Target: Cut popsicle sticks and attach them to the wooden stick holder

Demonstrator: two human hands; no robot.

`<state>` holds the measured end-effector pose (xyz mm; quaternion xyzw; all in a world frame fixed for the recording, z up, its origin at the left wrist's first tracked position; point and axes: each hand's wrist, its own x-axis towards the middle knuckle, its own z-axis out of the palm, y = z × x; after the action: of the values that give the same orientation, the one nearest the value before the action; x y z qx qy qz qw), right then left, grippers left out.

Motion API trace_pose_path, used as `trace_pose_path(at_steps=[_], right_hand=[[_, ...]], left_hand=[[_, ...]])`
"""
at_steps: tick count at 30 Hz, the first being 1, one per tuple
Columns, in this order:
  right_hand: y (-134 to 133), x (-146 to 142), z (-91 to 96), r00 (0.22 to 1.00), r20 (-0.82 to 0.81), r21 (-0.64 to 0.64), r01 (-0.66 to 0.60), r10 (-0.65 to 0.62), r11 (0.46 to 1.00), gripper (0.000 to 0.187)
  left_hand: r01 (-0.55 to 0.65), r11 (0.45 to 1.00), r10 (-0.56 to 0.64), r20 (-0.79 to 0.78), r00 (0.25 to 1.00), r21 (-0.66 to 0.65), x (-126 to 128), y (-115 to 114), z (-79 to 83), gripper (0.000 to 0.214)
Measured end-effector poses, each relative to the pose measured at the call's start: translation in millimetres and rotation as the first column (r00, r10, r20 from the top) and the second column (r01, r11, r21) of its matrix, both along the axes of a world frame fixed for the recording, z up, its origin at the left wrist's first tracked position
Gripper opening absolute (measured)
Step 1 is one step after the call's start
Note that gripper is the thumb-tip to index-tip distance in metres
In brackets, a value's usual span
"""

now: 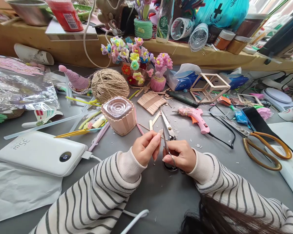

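Note:
My left hand [146, 148] is closed, thumb and fingertips pinched together; whatever is between them is too small to make out. Close beside it, my right hand [180, 155] grips a slim silver metal tool [167, 148] that looks like tweezers, its tip up near my left fingertips. Silver scissors [168, 123] lie under and beyond my right hand, blades pointing away and partly covered. A square cup clad in wooden sticks [120, 125] stands left of my hands. Thin twine [144, 126] runs from near the cup toward my left fingers.
Beyond my hands lie a bundle of wooden sticks [151, 102], a twine ball [109, 85] and a pink glue gun [195, 118] with its cord. Large scissors with tan handles [266, 148] rest at right. A white power bank [41, 152] lies at left. Flower bouquets [134, 58] stand behind.

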<state>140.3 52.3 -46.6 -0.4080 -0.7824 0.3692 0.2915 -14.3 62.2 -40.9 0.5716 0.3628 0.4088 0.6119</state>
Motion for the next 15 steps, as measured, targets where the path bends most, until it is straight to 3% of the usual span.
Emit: trace_pose_path(at_steps=[8,15], right_hand=[[1.1,-1.4,0.4,0.997,0.001,0.102,0.082,-0.082,0.991,0.053],[0.6,-2.6,-0.1,0.997,0.001,0.122,0.076,-0.077,0.990,0.051]], left_hand=[[-0.009,1.000,0.009,0.032,0.999,0.008,1.0,0.1,-3.6,0.031],[-0.027,0.999,0.028,-0.035,0.999,0.034,1.8,-1.3,-2.0,0.032]])
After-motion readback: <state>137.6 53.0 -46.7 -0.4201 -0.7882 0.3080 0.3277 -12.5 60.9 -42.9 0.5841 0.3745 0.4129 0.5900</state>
